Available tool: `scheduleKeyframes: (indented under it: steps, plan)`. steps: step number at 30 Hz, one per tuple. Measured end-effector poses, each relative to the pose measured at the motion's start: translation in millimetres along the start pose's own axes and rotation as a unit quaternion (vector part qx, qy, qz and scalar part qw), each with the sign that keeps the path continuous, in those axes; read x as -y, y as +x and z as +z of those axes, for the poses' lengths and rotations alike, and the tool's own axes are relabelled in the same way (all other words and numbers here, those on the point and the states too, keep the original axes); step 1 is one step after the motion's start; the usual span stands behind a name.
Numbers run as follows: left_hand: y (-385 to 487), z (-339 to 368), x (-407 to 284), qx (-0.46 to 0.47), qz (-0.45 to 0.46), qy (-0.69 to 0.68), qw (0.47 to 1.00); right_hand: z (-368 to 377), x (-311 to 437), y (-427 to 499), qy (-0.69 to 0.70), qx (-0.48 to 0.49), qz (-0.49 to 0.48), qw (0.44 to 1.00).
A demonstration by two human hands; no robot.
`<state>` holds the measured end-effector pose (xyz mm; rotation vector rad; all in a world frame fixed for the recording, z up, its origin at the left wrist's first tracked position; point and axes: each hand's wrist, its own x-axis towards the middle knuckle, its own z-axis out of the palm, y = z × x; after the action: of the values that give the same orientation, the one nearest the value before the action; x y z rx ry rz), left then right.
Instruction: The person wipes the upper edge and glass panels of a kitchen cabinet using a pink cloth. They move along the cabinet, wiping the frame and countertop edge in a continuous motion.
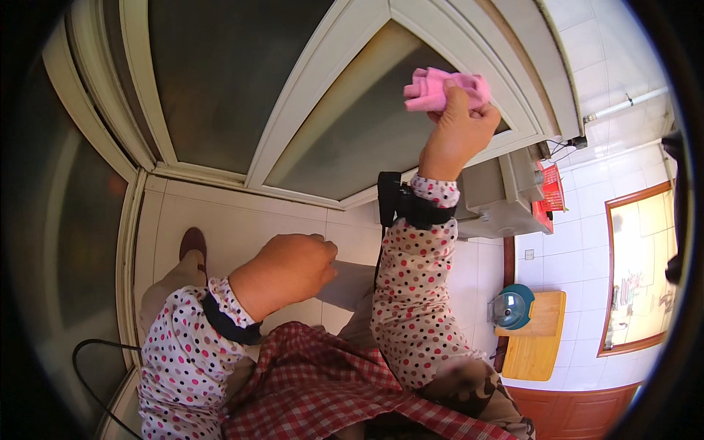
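Note:
My right hand [459,132] grips a folded pink cloth [434,91], with the thumb pressed on top. The cloth is in front of a frosted glass pane [352,132] in a white-framed door panel [322,82], near the frame's upper right side. Whether the cloth touches the door cannot be told from here. Lower down, my left hand [283,272] is curled into a loose fist above the tiled floor. Nothing shows in it, though its palm side is hidden. Both forearms wear dotted sleeves with black wrist straps.
More glazed door panels [214,82] stand to the left. A black cable [82,357] loops at lower left. Right of the door are a grey metal appliance [489,198], a red basket [553,190], a wooden board [533,352] and a wood-framed window or mirror [641,269]. Pale tiles [264,220] cover the floor.

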<state>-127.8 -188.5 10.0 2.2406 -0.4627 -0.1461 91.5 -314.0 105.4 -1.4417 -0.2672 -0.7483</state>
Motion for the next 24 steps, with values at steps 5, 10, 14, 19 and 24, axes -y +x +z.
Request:
scheduleKeyframes:
  steps: [5,10,14,19,24]
  plan:
    - [-2,16,-15,0.044,-0.021,0.043,0.998,-4,-28,-29,0.054,-0.020,0.085,0.995]
    - [-9,19,-25,0.066,0.003,0.083,0.994,1,-74,-94,0.092,-0.048,0.218,0.970]
    - [-14,19,-29,0.048,0.003,0.100,0.994,-11,-126,-148,0.048,-0.056,0.338,0.938]
    - [-19,20,-34,0.027,-0.014,0.105,0.994,-30,-200,-194,0.063,-0.068,0.382,0.919]
    - [-16,17,-44,0.040,-0.018,0.132,0.990,-46,-250,-226,0.074,-0.056,0.478,0.873]
